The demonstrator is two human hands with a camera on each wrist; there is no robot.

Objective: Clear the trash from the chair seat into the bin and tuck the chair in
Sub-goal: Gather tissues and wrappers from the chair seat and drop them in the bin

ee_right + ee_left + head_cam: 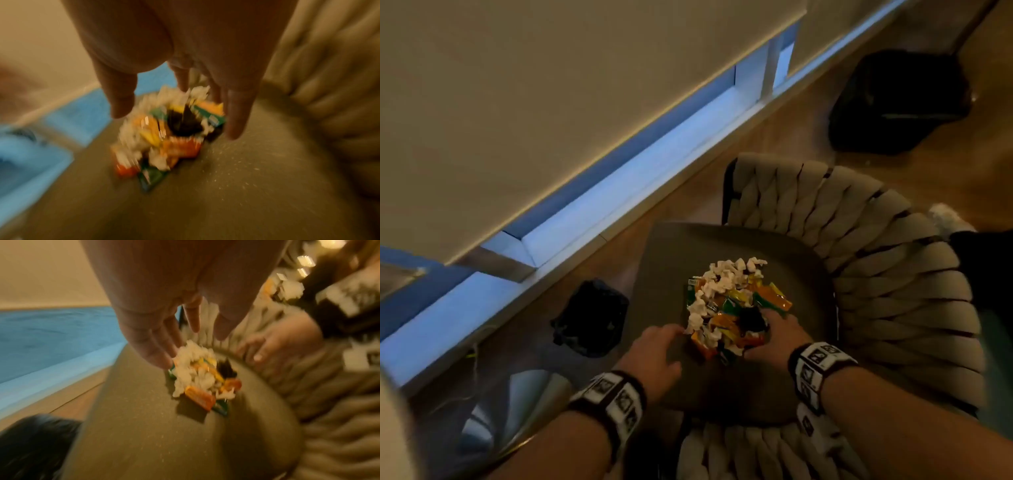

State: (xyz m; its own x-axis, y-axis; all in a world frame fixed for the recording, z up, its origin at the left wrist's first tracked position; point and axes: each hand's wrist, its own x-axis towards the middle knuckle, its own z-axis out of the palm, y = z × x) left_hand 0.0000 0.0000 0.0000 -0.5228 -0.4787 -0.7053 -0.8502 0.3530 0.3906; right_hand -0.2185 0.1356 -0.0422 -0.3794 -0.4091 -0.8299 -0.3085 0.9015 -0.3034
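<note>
- a small bin lined with a black bag (590,317) stands on the wooden floor just left of the seat; nothing from the heap can be seen inside it, though its inside is too dark to tell for sure.
- the left hand (654,356) is at the near-left edge of the heap, fingers straight and loosely spread, tips touching the white scraps; it grips nothing.
- the heap of white paper scraps and orange, green and yellow wrappers (729,305) lies whole in the middle of the grey-brown padded chair seat (661,260), so by my reading the clearing has barely begun.
- the right hand (774,334) is at the heap's near-right edge, fingers spread and pointing down beside a black scrap; the wrist view is blurred, and no closed hold shows.
- the woven beige chair back (876,274) curves round the right side; no table appears, so tucking in is still left, as is carrying the trash over.
</note>
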